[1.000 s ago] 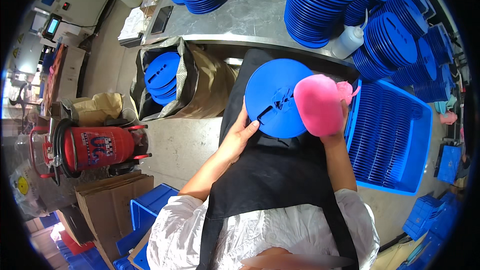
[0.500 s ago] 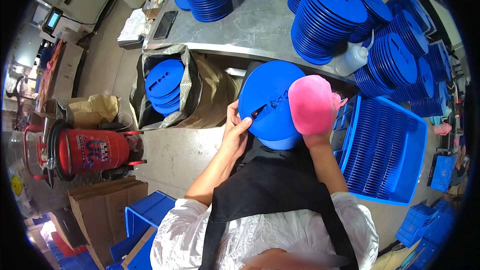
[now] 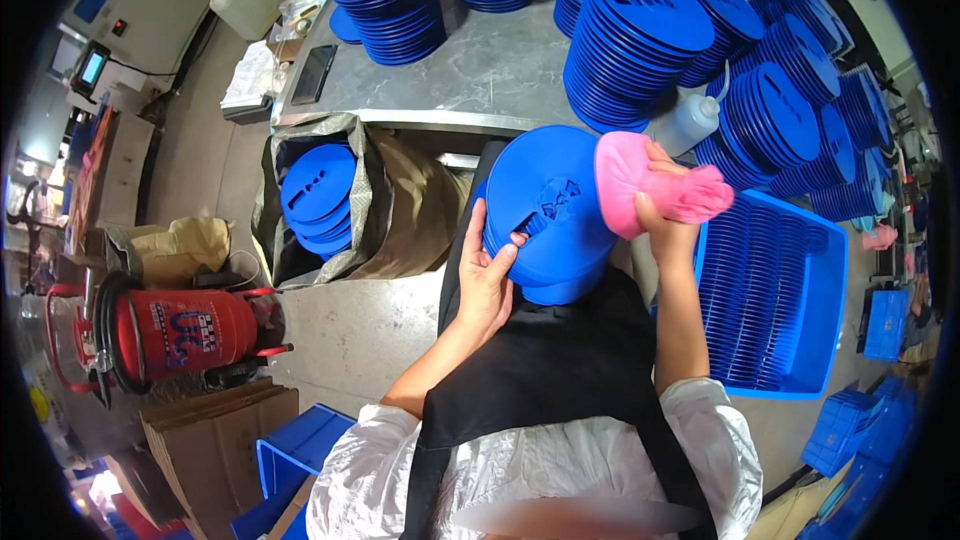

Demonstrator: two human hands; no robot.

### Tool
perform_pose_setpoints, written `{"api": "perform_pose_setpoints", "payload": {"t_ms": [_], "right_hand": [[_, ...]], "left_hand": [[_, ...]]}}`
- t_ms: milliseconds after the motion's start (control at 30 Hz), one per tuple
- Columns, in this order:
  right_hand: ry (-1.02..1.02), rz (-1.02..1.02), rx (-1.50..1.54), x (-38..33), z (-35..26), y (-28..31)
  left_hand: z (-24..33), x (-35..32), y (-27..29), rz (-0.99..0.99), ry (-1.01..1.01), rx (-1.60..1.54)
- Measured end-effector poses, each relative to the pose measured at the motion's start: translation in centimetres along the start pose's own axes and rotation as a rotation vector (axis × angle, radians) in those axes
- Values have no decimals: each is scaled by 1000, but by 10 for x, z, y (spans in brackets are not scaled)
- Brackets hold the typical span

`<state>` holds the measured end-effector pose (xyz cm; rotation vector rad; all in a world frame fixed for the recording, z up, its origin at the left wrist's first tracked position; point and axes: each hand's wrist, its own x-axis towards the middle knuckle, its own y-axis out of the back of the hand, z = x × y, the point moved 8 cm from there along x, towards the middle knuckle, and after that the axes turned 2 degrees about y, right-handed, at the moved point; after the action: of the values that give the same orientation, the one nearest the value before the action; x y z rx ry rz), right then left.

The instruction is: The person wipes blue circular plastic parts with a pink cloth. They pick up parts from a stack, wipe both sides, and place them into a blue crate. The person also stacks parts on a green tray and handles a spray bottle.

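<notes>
Blue disc (image 3: 530,170): is looking like smooth, satiny plastic
Pink pad (image 3: 622,190): is showing matt cloth
Tabletop (image 3: 500,70): is gleaming like scuffed metal
Apron (image 3: 540,370): is looking like matt cloth
Crate (image 3: 815,340): is shining like smooth plastic

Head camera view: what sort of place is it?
Probably a factory workshop: stacks of blue discs stand on a metal table, with a blue crate at right and, apparently, a wheeled fire extinguisher at left.

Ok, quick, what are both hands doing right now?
Left hand: closed on the edge of a blue, round plastic disc.
Right hand: closed around a pink, soft fabric pad.
</notes>
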<state>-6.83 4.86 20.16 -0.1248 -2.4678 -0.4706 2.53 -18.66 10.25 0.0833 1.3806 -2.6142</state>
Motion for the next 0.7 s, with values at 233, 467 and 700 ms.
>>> {"api": "perform_pose_setpoints", "payload": {"t_ms": [233, 467, 700], "right_hand": [[449, -466, -238, -58, -86, -76], [-295, -82, 55, 21, 14, -51], [382, -802, 95, -37, -98, -134]], "left_hand": [[-1, 1, 1, 60, 33, -56], [-1, 2, 6, 10, 58, 10], [0, 4, 25, 4, 224, -235]]}}
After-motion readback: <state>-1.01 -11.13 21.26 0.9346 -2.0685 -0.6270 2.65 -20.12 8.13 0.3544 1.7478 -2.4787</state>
